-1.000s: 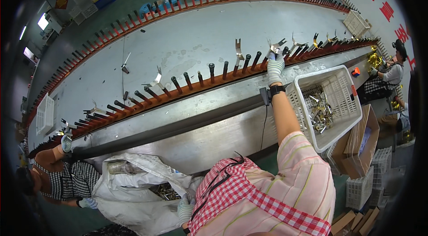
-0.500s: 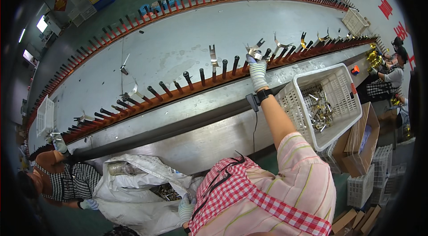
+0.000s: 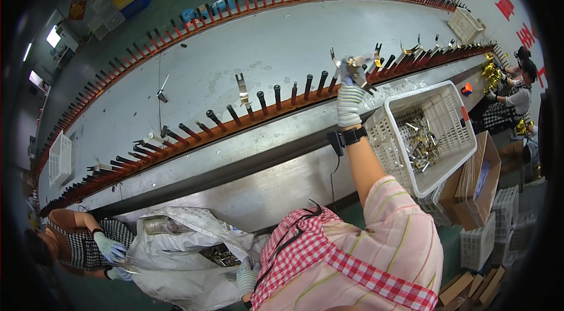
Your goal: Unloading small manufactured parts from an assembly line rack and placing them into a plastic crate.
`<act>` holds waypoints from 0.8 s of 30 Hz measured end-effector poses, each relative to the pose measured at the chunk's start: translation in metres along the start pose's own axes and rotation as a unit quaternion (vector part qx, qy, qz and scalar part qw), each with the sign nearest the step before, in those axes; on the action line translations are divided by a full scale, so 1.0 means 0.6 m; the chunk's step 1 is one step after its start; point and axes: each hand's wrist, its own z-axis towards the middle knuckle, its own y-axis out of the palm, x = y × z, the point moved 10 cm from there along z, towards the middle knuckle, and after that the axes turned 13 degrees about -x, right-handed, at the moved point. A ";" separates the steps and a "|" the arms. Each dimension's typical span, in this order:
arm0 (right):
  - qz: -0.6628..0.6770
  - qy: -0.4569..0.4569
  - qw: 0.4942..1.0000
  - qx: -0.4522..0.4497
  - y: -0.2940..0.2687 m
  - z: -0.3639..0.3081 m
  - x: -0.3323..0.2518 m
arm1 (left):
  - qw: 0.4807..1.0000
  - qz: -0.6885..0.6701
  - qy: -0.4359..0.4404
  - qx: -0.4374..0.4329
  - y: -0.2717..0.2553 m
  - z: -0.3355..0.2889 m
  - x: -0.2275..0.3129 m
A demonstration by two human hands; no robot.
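My right hand (image 3: 350,102), in a striped glove with a black wristband, reaches over the peg row. It is closed around shiny metal pieces (image 3: 352,64) with forked ends; exactly how many is unclear. My left hand (image 3: 247,278), also gloved, is at the lower middle, its fingers curled at the edge of a white sack (image 3: 176,258). Metal parts (image 3: 220,254) show in the sack's mouth. Left of my right hand, a two-pronged metal piece (image 3: 242,89) stands on a black-tipped peg. More forked pieces sit on pegs to the right.
A white plastic crate (image 3: 405,170) holding loose metal parts stands right of my arm, beside a cardboard box (image 3: 484,185). A grey table (image 3: 211,70) lies behind the near pegs. A co-worker (image 3: 70,234) sits at lower left; others work at far right.
The near pegs and the forked piece on them have shifted left. My right hand has moved slightly right with metal pieces in it. The left co-worker's raised hand has come down to the sack.
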 end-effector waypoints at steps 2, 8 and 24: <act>-0.152 -0.011 0.988 0.020 -0.048 0.022 0.070 | 1.000 0.002 0.031 -0.002 0.015 0.009 0.018; 0.046 0.094 0.990 0.090 -0.107 0.079 0.252 | 0.999 0.000 0.000 -0.041 0.043 0.003 0.071; -0.180 0.028 0.976 -0.123 -0.099 0.224 0.271 | 0.999 -0.010 -0.005 -0.040 0.125 0.004 0.202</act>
